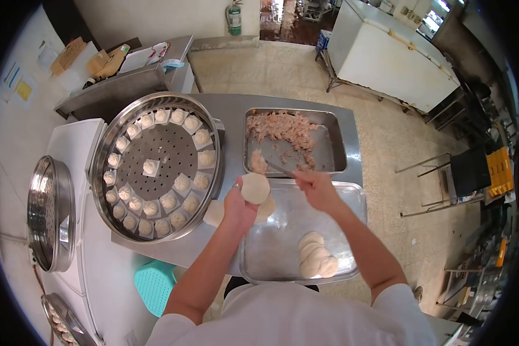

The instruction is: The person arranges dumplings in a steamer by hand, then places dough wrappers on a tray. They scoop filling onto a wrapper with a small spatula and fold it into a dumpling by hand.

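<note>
Far left, on a white counter (75, 144), a steel steamer pan (51, 213) set close to the counter's outer edge. Next to it, over the left end of the steel table (230, 112), a round perforated steamer tray (161, 147) ringed with pleated buns (181, 183) on paper squares, one alone at the centre. Just right of its rim, the left hand (239, 206), cupped under a flat dough round (255, 188), fingers curled at its edge. Behind, a deep filling pan (335, 151) with minced filling (282, 127) heaped at its back left. Right hand (317, 190) closed around a thin spatula (279, 168), loaded tip over the pan's near-left corner, just above the dough round. Beneath both hands, a shallow flat tray (271, 254) reaching the table's near edge, a stack of dough rounds (316, 255) at its near right. Low at the near left, a teal stool (155, 282). Right of the table, open tiled floor (386, 144); farther right, metal chair frames (438, 179); at the back, a white chest cabinet (386, 57) and a fire extinguisher (234, 17).
</note>
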Motion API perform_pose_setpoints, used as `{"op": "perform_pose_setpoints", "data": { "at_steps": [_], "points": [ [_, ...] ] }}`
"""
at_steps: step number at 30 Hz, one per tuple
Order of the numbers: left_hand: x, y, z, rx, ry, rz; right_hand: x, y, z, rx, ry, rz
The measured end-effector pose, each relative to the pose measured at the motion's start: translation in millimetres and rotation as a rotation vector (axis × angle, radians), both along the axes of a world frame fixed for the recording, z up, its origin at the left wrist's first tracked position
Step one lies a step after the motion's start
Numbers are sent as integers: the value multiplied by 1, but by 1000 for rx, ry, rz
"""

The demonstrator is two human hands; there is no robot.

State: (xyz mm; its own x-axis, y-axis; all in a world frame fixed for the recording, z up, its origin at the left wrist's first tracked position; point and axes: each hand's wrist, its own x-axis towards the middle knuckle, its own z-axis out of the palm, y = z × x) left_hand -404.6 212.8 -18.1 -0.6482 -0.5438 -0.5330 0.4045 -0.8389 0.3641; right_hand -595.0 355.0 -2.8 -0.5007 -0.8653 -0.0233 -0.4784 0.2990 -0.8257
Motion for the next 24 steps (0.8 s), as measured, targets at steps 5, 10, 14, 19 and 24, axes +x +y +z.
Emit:
{"op": "perform_pose_setpoints", "data": {
  "at_steps": [5,10,14,19,24],
  "points": [
    [-33,-5,7,86,85,59,53,34,-8,-90,543,-72],
    [-34,-12,-16,50,30,114,58,57,16,-82,541,-143],
    [-35,1,3,39,48,42,57,43,25,-123,685,-84],
    [-32,-8,-1,9,45,95,54,57,24,-51,584,-90],
    [-33,-13,-7,-25,83,34,55,40,24,24,474,-36]
  ]
}}
